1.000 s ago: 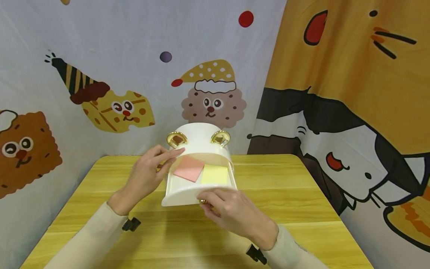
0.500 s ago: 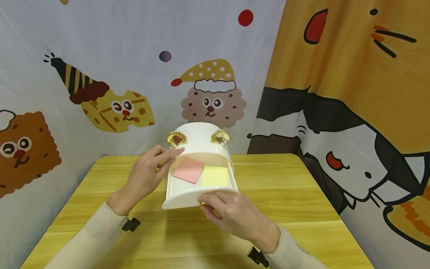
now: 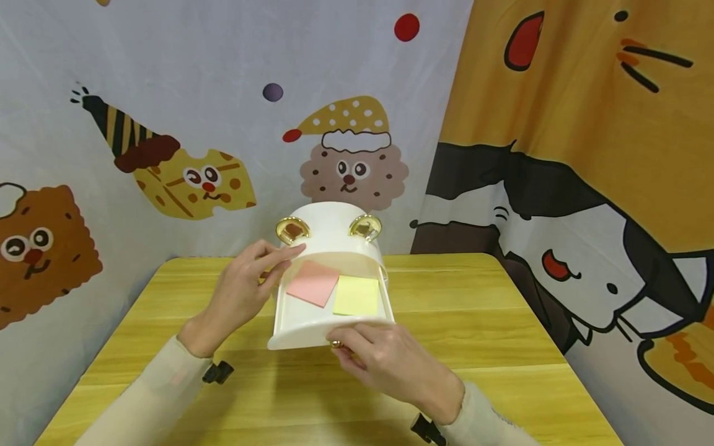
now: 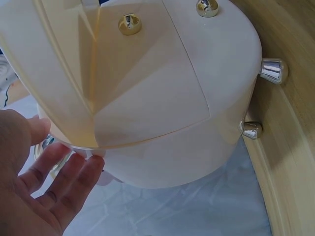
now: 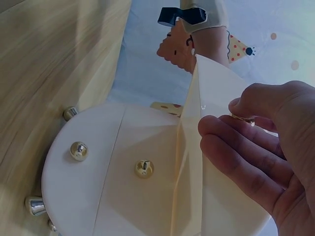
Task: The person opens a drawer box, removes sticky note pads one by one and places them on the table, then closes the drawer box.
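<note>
A small white drawer cabinet (image 3: 329, 224) with two gold ear shapes stands on the table. Its top drawer (image 3: 298, 335) is pulled out toward me. Inside lie a pink sticky note pad (image 3: 312, 283) and a yellow sticky note pad (image 3: 357, 296), side by side. My right hand (image 3: 398, 359) pinches the gold knob (image 3: 336, 344) on that drawer's front. At the cabinet's left side, my left hand (image 3: 242, 294) rests its fingertips near the upper front edge, fingers mostly straight. The left wrist view shows those fingertips (image 4: 96, 161) touching the white shell.
Below the pulled-out drawer, closed drawer fronts carry gold knobs (image 5: 144, 168). Short metallic feet (image 4: 274, 70) hold the cabinet on the wooden table (image 3: 457, 322). Behind the table hangs a cartoon-printed cloth (image 3: 223, 93).
The top drawer has slid slightly farther out toward me, with my right hand moving along on its knob. More of the yellow pad shows. My left hand has stayed in place.
</note>
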`<state>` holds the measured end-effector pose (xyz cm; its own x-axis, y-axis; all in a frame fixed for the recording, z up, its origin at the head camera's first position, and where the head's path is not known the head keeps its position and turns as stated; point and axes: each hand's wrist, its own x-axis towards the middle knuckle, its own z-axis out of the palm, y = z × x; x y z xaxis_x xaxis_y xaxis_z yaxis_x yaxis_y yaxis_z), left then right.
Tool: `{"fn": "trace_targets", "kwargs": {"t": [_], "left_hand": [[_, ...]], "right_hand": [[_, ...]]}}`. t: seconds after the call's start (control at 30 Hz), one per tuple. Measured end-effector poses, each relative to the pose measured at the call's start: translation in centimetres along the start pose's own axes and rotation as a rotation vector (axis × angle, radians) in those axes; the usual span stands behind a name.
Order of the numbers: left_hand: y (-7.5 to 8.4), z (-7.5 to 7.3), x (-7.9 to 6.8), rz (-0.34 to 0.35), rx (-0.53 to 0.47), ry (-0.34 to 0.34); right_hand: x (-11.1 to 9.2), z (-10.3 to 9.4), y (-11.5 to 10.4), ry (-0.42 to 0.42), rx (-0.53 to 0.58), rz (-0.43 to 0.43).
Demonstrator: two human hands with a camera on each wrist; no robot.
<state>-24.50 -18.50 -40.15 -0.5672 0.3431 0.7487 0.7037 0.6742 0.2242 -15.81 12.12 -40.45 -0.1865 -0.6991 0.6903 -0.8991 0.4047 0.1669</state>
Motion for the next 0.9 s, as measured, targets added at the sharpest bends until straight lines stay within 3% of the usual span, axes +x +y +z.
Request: {"fn": "trace_targets", "kwargs": {"t": [0.37,0.9], "left_hand": [[-0.2,0.1,-0.2,-0.019,0.015,-0.023],[0.0,-0.1,-0.4,-0.034,0.035,-0.029]], "right_hand": [[-0.1,0.0,-0.1,-0.001,0.0,0.002],[-0.1,-1.4,0.0,-0.08,0.024,0.004]]}}
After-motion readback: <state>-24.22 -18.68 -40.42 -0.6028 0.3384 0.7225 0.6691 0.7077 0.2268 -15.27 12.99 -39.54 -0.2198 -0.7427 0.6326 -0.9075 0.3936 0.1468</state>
